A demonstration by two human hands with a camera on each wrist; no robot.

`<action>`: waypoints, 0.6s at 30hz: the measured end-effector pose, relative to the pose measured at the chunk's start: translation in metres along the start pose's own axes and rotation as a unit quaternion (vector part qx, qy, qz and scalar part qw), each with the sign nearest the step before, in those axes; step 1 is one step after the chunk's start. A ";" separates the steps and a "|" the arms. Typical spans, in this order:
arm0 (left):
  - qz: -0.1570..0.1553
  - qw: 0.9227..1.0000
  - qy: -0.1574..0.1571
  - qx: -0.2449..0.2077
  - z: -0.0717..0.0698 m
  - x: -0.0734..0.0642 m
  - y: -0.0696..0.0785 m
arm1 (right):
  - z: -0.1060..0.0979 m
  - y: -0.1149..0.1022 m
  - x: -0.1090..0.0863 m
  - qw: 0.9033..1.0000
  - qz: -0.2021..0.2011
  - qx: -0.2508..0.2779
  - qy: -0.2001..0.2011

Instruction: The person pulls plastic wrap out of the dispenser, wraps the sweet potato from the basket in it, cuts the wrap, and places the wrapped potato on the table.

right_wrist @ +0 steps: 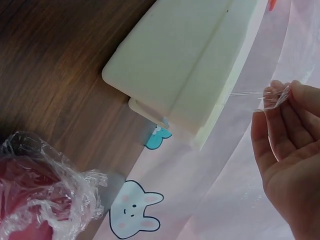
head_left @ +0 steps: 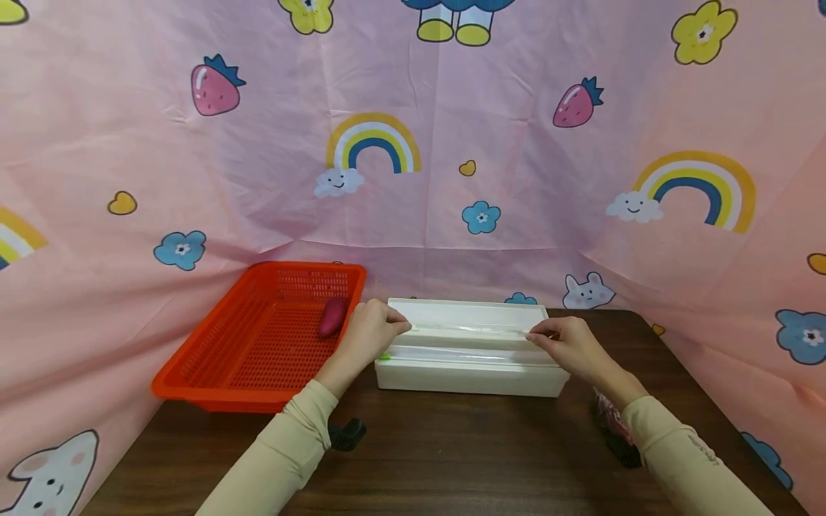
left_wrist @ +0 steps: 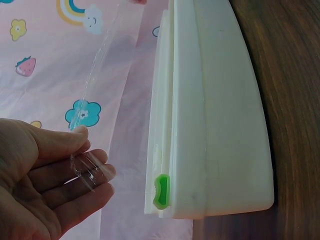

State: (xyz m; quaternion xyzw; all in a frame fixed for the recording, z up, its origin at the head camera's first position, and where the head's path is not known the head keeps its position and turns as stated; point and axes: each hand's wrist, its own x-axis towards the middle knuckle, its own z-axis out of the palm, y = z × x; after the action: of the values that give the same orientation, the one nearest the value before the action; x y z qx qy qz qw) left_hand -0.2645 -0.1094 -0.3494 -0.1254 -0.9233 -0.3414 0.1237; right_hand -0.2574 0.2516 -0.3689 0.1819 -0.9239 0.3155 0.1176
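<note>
A white cling film dispenser [head_left: 471,381] stands on the table with its lid [head_left: 445,312] raised at the back. A thin, clear strip of cling film [head_left: 467,329] stretches between my two hands, above the box. My left hand [head_left: 368,333] pinches the film's left corner between thumb and forefinger, and a loose bit of film hangs over its other fingers in the left wrist view. At the other corner, my right hand [head_left: 574,347] pinches the film the same way. A green slider cutter [left_wrist: 161,191] sits at the dispenser's left end.
An orange plastic basket [head_left: 258,390] at the left holds a purple-red sweet potato [head_left: 333,317]. Something reddish wrapped in cling film [right_wrist: 35,195] lies at the right, partly behind my right forearm. A black object [head_left: 347,435] is beside my left sleeve. Patterned pink cloth [head_left: 439,215] hangs behind.
</note>
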 end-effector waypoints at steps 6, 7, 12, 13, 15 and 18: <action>0.013 1.000 0.005 0.003 -0.003 -0.001 0.001 | -0.002 -0.003 0.001 1.000 -0.009 -0.005 0.002; 0.017 1.000 0.008 0.005 -0.004 -0.001 0.001 | -0.003 -0.003 0.001 1.000 -0.009 -0.007 0.002; 0.034 0.999 0.018 0.009 -0.007 -0.002 0.003 | -0.004 -0.005 0.001 1.000 -0.011 -0.007 0.004; 0.037 0.999 0.020 0.010 -0.007 -0.003 0.004 | -0.005 -0.006 0.001 1.000 -0.011 -0.007 0.004; 0.039 0.999 0.022 0.012 -0.008 -0.003 0.004 | -0.006 -0.006 0.000 1.000 -0.013 -0.007 0.005; 0.041 0.999 0.023 0.013 -0.009 -0.003 0.005 | -0.007 -0.007 0.000 1.000 -0.015 -0.010 0.007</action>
State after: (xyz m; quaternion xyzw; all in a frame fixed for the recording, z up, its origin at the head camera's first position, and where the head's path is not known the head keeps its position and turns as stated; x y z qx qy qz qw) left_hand -0.2589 -0.1124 -0.3403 -0.1541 -0.9185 -0.3268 0.1605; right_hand -0.2537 0.2509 -0.3598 0.1929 -0.9231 0.3059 0.1306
